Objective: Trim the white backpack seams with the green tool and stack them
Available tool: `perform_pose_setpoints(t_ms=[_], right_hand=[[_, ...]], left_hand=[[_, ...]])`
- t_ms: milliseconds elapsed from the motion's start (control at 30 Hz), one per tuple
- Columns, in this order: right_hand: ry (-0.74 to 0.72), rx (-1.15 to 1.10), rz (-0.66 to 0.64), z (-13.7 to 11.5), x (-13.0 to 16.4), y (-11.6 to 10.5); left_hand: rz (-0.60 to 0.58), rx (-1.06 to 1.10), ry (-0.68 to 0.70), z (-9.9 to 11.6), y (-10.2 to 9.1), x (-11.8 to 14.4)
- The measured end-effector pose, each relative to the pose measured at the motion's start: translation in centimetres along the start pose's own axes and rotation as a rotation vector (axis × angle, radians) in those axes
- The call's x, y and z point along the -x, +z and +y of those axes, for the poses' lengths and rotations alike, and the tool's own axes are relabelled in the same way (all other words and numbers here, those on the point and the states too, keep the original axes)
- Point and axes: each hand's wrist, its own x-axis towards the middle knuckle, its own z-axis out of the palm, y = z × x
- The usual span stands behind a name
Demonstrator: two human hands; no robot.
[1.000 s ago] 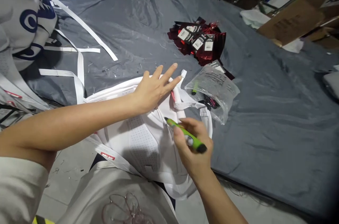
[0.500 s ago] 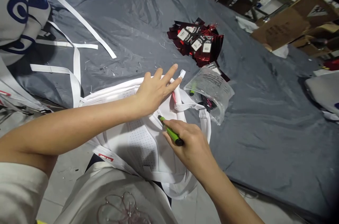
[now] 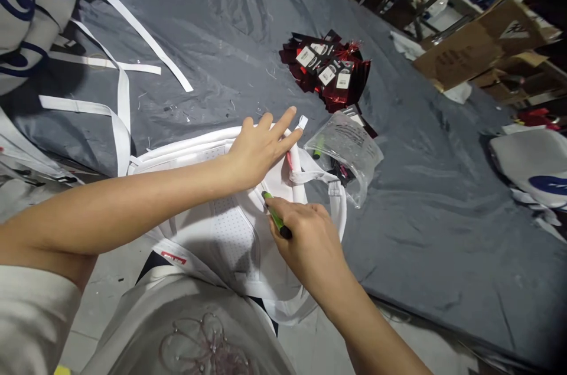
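A: What is the left hand (image 3: 259, 147) doing?
B: It lies flat and open on the white garment (image 3: 221, 227), which sits at the near edge of the grey tabletop (image 3: 443, 233).
A: And the right hand (image 3: 305, 242)?
B: It grips a green pen (image 3: 275, 218), tip touching the garment.

We see open grey sheet (image 3: 443, 198) to the right of our hands. Ahead, a clear plastic bag (image 3: 348, 153) lies just beside the white fabric piece (image 3: 221, 227), with dark red foil packets (image 3: 330, 71) beyond. Loose white straps (image 3: 119, 109) clutter the left.
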Motion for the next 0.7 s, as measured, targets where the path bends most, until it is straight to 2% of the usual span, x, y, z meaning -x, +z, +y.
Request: perform_pose_setpoints(t_ms=[233, 400, 533, 700], right_hand=[[0.030, -0.004, 0.035, -0.7, -0.1, 0.5], [0.069, -0.064, 0.149, -0.9, 0.4, 1.3], [0.103, -0.122, 0.291, -1.4, 0.8, 2.0], [0.166, -0.167, 0.320, -1.7, 1.1, 2.6]], left_hand=[[0.010, 0.016, -0.014, 0.1, 0.1, 0.1], [0.041, 0.001, -0.013, 0.1, 0.4, 0.1], [0.048, -0.009, -0.005, 0.1, 0.4, 0.1], [0.051, 0.001, -0.024, 0.2, 0.3, 0.2]])
